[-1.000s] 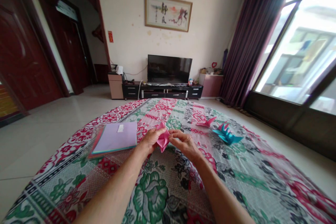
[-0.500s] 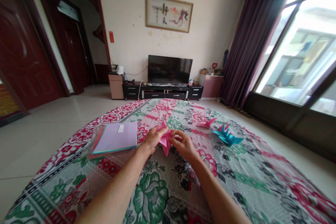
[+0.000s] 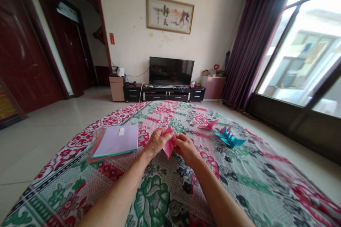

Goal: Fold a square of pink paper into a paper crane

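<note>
A folded piece of pink paper (image 3: 168, 147) is held above the middle of the table, one point hanging down. My left hand (image 3: 157, 142) grips its left side, the thumb lying across the upper part. The fingers of my right hand (image 3: 185, 146) are pinched on its right edge. To the right, folded pink paper (image 3: 209, 125) and several teal and pink folded paper pieces (image 3: 231, 139) rest on the cloth. On the left lies a stack of coloured sheets, lilac on top (image 3: 117, 142), with a small white piece (image 3: 121, 131) on it.
A patterned cloth (image 3: 153, 198) covers the round table. Beyond its far edge stand a television (image 3: 171, 71) on a low black cabinet (image 3: 157, 96) and a pink side cabinet (image 3: 214, 88). A purple curtain (image 3: 246, 39) and window are at the right.
The pink paper looks narrower, with its side flaps pressed closer together. My right fingers have closed nearer to its edge. The view has shifted slightly.
</note>
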Demonstrator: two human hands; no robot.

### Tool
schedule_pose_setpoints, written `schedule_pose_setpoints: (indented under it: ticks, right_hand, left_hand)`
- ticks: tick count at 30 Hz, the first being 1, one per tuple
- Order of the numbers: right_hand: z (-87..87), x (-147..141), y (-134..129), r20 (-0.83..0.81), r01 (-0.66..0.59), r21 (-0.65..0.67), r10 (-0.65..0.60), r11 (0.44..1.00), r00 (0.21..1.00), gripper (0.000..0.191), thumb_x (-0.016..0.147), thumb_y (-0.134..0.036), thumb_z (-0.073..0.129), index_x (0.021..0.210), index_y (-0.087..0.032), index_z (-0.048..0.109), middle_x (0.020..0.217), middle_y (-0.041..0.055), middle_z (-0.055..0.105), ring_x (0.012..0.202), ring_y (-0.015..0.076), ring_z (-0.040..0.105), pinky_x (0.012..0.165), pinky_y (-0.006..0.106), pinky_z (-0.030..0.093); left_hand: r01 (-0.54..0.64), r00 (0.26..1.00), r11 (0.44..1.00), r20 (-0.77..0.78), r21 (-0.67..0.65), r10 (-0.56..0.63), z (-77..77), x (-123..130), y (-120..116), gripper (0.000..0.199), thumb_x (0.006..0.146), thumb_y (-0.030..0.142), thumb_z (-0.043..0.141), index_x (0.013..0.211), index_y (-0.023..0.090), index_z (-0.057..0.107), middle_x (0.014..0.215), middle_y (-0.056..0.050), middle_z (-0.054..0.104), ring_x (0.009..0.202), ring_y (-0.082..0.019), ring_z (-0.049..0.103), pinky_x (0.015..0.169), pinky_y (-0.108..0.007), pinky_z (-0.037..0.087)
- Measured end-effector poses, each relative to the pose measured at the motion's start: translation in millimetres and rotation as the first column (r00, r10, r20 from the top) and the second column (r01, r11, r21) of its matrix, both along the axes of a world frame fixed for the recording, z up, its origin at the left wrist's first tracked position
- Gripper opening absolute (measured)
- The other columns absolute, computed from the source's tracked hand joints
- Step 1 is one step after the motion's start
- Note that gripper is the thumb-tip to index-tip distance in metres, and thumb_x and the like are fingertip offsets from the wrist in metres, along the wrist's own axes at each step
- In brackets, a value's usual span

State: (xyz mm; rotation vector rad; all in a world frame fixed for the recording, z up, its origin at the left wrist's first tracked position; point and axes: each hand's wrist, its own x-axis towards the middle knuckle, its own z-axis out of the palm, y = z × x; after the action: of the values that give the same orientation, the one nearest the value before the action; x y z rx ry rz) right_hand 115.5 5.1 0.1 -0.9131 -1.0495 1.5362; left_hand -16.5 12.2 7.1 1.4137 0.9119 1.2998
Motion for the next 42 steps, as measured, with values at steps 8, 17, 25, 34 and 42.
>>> schedule_pose_setpoints:
  ticks: [8, 17, 25, 34, 42]
  right_hand:
    - [-1.9, -1, -3, -0.003, -0.041, -0.071, 0.041, 0.997, 0.999, 0.038, 0.056, -0.041, 0.075, 0.079, -0.018, 0.056, 0.062, -0.0042, 0.059, 0.051, 0.0096, 0.056, 0.055, 0.024, 0.048]
    - [-4.4, -4, -4, -0.020, -0.070, -0.087, 0.069, 0.994, 0.997, 0.039, 0.061, -0.049, 0.071, 0.076, -0.018, 0.052, 0.060, -0.0037, 0.060, 0.047, 0.0091, 0.057, 0.050, 0.023, 0.049]
    - [-6.7, -15, -1, 0.035, 0.174, 0.083, -0.178, 0.981, 0.983, 0.042, 0.055, -0.046, 0.073, 0.074, -0.021, 0.046, 0.049, -0.0074, 0.054, 0.036, 0.0090, 0.048, 0.037, 0.022, 0.043]
    - [-10.6, -16, 5, 0.054, 0.323, 0.167, -0.336, 0.931, 0.940, 0.041, 0.058, -0.045, 0.069, 0.079, -0.021, 0.043, 0.049, -0.0083, 0.052, 0.035, 0.0082, 0.044, 0.033, 0.019, 0.035]
    - [-0.8, -9, 0, 0.008, 0.241, 0.178, -0.246, 0.954, 0.969, 0.035, 0.063, -0.049, 0.065, 0.065, -0.019, 0.049, 0.047, -0.0074, 0.043, 0.038, 0.0051, 0.036, 0.036, 0.018, 0.031]
  left_hand:
    - [-0.052, 0.987, 0.996, 0.151, -0.067, 0.062, -5.1, 3, 4, 0.028, 0.066, 0.042, 0.065, 0.068, 0.014, 0.059, 0.057, 0.003, 0.054, 0.048, -0.008, 0.045, 0.048, -0.020, 0.033]
    - [-0.141, 0.929, 0.976, 0.319, -0.166, 0.188, -4.2, 5, 6, 0.033, 0.061, 0.045, 0.069, 0.062, 0.015, 0.054, 0.051, 0.004, 0.052, 0.044, -0.008, 0.047, 0.047, -0.021, 0.035]
    - [-0.116, 0.944, 0.988, 0.297, -0.099, 0.140, -0.7, 6, 3, 0.029, 0.065, 0.042, 0.067, 0.065, 0.016, 0.054, 0.054, 0.004, 0.053, 0.046, -0.008, 0.047, 0.048, -0.021, 0.035]
    - [-0.108, 0.992, 0.992, 0.075, 0.067, 0.102, 4.5, 5, -4, 0.024, 0.069, 0.040, 0.063, 0.074, 0.016, 0.065, 0.061, 0.001, 0.059, 0.053, -0.011, 0.049, 0.051, -0.021, 0.036]
    - [-0.043, 0.999, 0.994, 0.016, 0.098, 0.042, 8.7, 5, -7, 0.026, 0.069, 0.035, 0.063, 0.085, 0.015, 0.070, 0.074, -0.003, 0.067, 0.067, -0.015, 0.058, 0.064, -0.023, 0.044]
